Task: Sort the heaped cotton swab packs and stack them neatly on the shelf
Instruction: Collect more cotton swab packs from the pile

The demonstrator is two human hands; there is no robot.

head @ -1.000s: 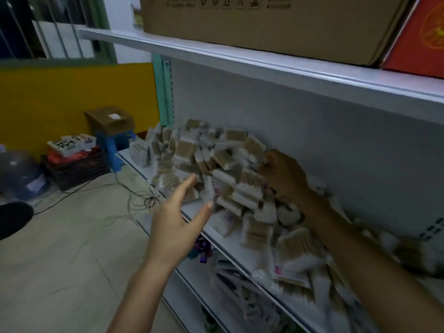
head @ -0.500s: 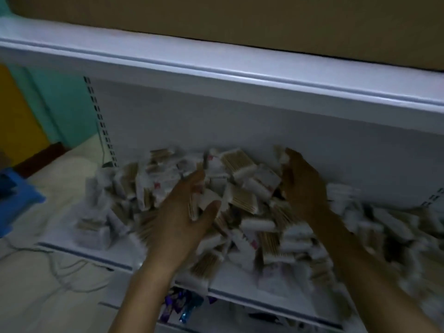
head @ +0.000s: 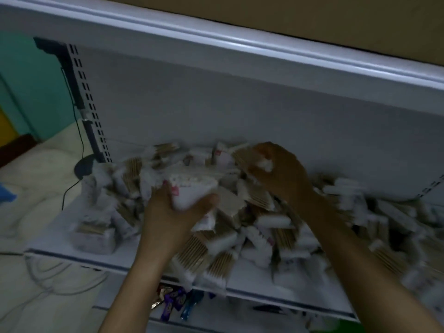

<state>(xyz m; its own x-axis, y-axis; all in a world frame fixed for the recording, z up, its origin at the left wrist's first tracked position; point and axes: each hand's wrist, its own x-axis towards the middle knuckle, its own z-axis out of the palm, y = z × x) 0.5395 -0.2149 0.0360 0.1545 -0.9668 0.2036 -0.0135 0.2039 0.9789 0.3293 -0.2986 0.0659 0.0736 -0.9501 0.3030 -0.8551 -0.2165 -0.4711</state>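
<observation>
Above heap [head: 262,222], left hand [head: 168,219] gripping pack [head: 189,191], right hand [head: 283,174] pinching second pack [head: 265,165]

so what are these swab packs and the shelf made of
The swab pack in the left hand: tan sticks look like wood or bamboo, white fluffy ends like cotton; the wrap seems thin plastic, though blur hides any gloss. The shelf: probably painted metal, smooth matte white, with a slotted upright.
</observation>
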